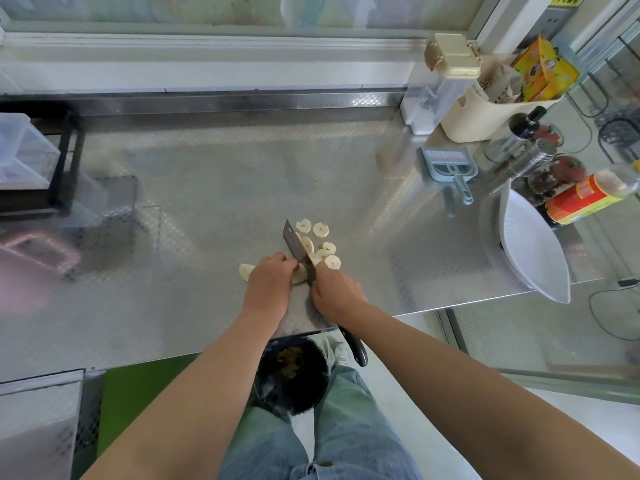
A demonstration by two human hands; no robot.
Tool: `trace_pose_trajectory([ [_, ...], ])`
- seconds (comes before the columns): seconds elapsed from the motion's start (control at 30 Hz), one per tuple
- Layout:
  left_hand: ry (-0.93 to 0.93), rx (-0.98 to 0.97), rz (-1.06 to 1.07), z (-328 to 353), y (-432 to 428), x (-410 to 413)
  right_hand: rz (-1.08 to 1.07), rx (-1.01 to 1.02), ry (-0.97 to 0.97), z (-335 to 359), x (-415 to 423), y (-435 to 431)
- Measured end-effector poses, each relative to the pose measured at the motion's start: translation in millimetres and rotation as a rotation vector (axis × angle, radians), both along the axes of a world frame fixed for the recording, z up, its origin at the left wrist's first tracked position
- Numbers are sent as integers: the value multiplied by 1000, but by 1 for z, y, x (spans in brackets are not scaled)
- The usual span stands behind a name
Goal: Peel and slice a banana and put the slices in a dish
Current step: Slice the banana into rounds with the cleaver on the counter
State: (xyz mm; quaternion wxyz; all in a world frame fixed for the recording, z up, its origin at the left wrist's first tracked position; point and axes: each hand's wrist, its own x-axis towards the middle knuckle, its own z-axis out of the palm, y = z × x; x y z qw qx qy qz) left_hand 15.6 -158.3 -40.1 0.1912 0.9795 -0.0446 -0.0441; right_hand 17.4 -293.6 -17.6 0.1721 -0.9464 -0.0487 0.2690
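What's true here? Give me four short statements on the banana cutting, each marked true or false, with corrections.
1. The right hand grips the cleaver. True.
2. The banana slices lie in the white dish. False: they lie on the steel counter, beside the blade.
3. The left hand holds the unsliced banana piece. True.
4. That piece is unpeeled. False: bare flesh shows.

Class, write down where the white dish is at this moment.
In the head view, the white dish sits at the right end of the steel counter, beside the red-labelled bottle and well right of the banana slices.
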Motion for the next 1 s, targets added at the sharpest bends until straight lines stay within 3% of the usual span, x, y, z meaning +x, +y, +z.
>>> trace_pose_trajectory([
  [0.4,1,5,-8,0,2,-1,0,69,-140,6,4,-9],
  [1.0,13,19,-10,0,1,1,14,47,-121,8,5,-9],
])
